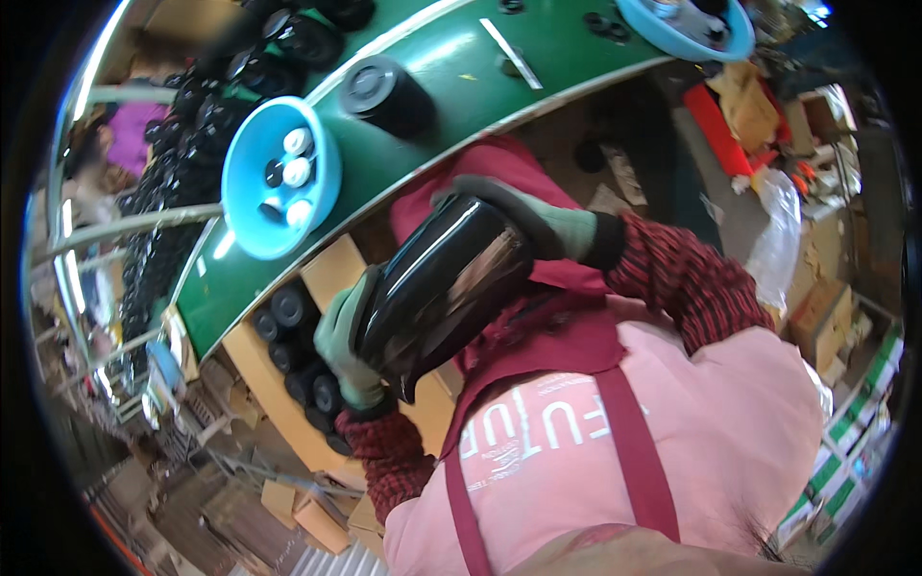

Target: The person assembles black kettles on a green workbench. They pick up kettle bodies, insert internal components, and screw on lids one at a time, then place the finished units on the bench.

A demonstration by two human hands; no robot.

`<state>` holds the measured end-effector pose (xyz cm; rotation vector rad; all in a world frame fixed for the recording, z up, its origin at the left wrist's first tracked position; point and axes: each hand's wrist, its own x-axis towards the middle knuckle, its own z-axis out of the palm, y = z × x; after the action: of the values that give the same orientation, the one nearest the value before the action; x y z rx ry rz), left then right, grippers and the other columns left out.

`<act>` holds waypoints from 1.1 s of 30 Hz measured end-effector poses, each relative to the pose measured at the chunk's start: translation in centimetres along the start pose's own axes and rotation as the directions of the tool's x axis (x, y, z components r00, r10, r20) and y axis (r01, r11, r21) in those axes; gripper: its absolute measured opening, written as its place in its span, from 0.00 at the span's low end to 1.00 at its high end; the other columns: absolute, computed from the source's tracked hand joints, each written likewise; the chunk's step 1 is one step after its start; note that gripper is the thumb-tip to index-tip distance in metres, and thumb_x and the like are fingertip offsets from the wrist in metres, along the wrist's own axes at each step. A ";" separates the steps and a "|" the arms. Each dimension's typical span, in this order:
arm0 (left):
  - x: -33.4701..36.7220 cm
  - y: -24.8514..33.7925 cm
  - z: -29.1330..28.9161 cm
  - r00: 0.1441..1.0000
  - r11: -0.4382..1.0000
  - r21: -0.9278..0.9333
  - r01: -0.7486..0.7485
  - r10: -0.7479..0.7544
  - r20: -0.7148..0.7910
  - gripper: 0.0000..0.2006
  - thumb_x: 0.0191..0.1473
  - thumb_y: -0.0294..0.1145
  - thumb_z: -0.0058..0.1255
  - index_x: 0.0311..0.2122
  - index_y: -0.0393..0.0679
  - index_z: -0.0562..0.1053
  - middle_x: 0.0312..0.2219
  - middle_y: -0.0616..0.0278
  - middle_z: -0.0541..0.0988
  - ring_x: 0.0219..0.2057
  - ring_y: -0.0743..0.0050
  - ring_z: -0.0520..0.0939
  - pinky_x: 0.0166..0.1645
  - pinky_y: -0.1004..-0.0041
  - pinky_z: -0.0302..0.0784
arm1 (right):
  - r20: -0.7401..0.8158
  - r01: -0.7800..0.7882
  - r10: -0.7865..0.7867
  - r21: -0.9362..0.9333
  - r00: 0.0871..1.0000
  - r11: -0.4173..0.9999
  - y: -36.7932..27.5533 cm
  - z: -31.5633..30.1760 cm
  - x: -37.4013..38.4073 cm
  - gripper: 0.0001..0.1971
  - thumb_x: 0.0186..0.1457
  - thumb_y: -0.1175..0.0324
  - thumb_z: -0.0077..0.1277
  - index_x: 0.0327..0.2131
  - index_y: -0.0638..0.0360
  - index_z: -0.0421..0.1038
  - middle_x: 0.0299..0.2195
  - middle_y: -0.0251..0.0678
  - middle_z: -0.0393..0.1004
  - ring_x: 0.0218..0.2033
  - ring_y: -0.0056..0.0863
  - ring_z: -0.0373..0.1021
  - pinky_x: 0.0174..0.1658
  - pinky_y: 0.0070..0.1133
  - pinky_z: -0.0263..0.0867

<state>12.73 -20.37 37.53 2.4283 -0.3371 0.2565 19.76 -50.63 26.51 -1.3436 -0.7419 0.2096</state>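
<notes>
Between my two gloved hands lies a large glossy black jug (451,274), tilted in front of my apron. Its pointed, spout-like lip sits at the lower left end. My left hand (351,336), in a green and dark glove, grips that end. At the upper right end my right hand (543,221) wraps round the jug, its fingers along the top. What is inside the jug is hidden. A matte black cylindrical container (386,96) stands on the green table (461,72) beyond my hands.
A light blue basin (328,182) with white and black round parts sits at the table's left. Another blue basin (706,43) stands far right. Below left, a cardboard box (317,432) holds several black pieces. Glossy black items crowd the far left, and a red box (730,130) lies right.
</notes>
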 end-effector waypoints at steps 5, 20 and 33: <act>-1.0 -1.2 0.2 0.999 0.999 -0.042 -0.014 0.016 0.041 0.25 0.50 0.37 0.66 0.51 0.33 0.81 0.38 0.48 0.86 0.37 0.54 0.88 0.45 0.63 0.82 | 0.109 -0.464 0.478 0.501 0.871 0.731 -0.4 -0.5 1.8 0.31 0.72 0.56 0.50 0.71 0.59 0.57 0.66 0.43 0.63 0.66 0.34 0.63 0.69 0.29 0.59; -13.5 -15.4 7.4 0.965 0.795 -0.547 0.264 -0.216 0.151 0.29 0.59 0.42 0.65 0.61 0.40 0.74 0.55 0.59 0.79 0.53 0.61 0.80 0.60 0.61 0.77 | -0.187 -0.170 0.255 0.378 0.949 0.910 -2.4 3.0 0.7 0.33 0.69 0.63 0.50 0.73 0.58 0.53 0.71 0.44 0.58 0.72 0.38 0.57 0.72 0.34 0.55; -13.2 -13.2 8.6 0.883 0.276 -0.861 0.427 -0.333 0.331 0.33 0.59 0.40 0.64 0.66 0.40 0.68 0.58 0.56 0.76 0.58 0.62 0.77 0.61 0.61 0.77 | -0.200 -0.049 0.067 0.093 0.977 0.994 -0.8 3.3 0.0 0.31 0.75 0.56 0.41 0.74 0.61 0.53 0.72 0.41 0.57 0.70 0.33 0.59 0.73 0.30 0.52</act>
<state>5.07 -13.76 19.67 1.2733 0.1071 -0.2396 17.55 -48.17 27.40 -1.2826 -0.5166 0.1466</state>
